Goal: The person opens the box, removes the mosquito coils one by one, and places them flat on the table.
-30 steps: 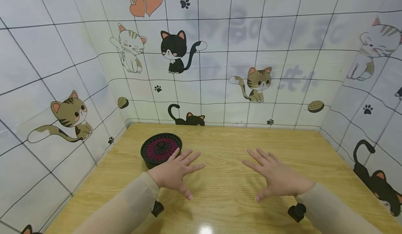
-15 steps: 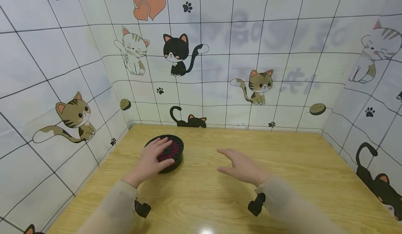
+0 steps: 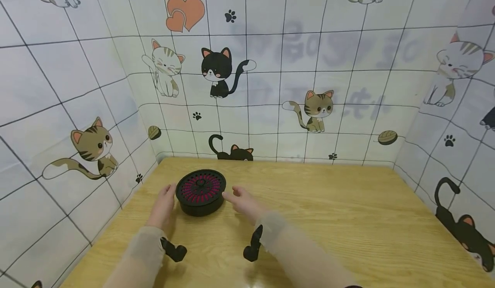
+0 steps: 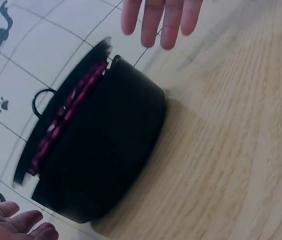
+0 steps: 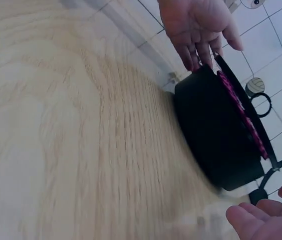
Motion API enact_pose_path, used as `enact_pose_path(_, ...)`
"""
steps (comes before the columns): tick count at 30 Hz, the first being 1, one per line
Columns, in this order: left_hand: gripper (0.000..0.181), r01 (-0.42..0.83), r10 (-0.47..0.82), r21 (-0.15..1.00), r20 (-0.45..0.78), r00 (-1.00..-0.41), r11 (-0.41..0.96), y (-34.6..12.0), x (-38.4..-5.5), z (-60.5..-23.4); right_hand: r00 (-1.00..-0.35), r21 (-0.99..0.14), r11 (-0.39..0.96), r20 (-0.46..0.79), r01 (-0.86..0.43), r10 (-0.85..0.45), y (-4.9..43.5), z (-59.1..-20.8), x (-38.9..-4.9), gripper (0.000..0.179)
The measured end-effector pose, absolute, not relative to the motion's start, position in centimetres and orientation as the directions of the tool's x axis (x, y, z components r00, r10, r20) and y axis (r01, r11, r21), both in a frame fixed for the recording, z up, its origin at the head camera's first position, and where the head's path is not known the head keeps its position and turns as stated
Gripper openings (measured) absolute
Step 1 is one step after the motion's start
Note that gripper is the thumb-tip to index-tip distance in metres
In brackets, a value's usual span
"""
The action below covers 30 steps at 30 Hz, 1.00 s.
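Note:
A round black container (image 3: 201, 195) with a slotted lid stands on the wooden table (image 3: 309, 210), at the left. Pink and purple shows through the slots, and a small ring sits on the lid (image 3: 200, 182). My left hand (image 3: 163, 206) is at its left side, fingers fairly straight; in the right wrist view, the left hand's fingertips (image 5: 200, 56) lie right at the wall. On the other side, my right hand (image 3: 247, 204) has its fingertips close to the container's right edge, relaxed. In the left wrist view, the lid's rim stands slightly above the container's wall.
White tile-patterned walls (image 3: 267, 120) with printed cats enclose the table at the back and both sides. Small black devices (image 3: 252, 246) are strapped at both wrists, hanging over the tabletop.
Both hands were spread over the table. The left reached over the lid, then dropped to the container's left side; the right moved left to its right side. The container stays in place.

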<state>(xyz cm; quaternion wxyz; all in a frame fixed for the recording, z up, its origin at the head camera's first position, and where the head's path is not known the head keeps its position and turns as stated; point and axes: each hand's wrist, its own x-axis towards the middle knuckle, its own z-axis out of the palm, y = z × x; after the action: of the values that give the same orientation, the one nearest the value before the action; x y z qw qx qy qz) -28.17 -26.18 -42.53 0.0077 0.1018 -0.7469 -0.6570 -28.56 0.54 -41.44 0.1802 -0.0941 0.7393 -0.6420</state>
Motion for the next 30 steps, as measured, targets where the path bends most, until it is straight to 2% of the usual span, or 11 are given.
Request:
enact_pose_path(8,0.075,-0.188,-0.199,0.977,-0.205,-0.958,-0.099,-26.4,-29.5,-44.4,-0.933,-0.983,0.043,-0.185,0.181,-0.310,-2.7,-42.9,-29.8,0.076)
enact_pose_path(11,0.072,-0.208,-0.190,0.970,-0.229,-0.955,-0.124,-26.4,-29.6,-44.5,-0.931,-0.984,0.006,-0.170,0.178,-0.323,-3.3,-43.3,-30.3,0.066)
enact_pose_path(15,0.067,-0.194,-0.167,0.976,-0.210,-0.963,-0.102,-26.3,-29.8,-44.4,-0.925,-0.986,-0.018,-0.147,0.164,-0.351,-3.5,-43.5,-30.8,0.052)
enact_pose_path(18,0.061,-0.175,-0.158,0.983,-0.183,-0.970,-0.060,-26.0,-29.9,-44.4,-0.929,-0.987,-0.025,-0.143,0.161,-0.342,-3.2,-43.6,-30.9,0.050)
enact_pose_path(30,0.059,-0.129,-0.158,0.992,-0.126,-0.979,0.009,-21.8,-29.2,-45.0,-0.928,-0.984,-0.055,-0.143,0.172,-0.343,1.2,-44.4,-30.2,0.061)
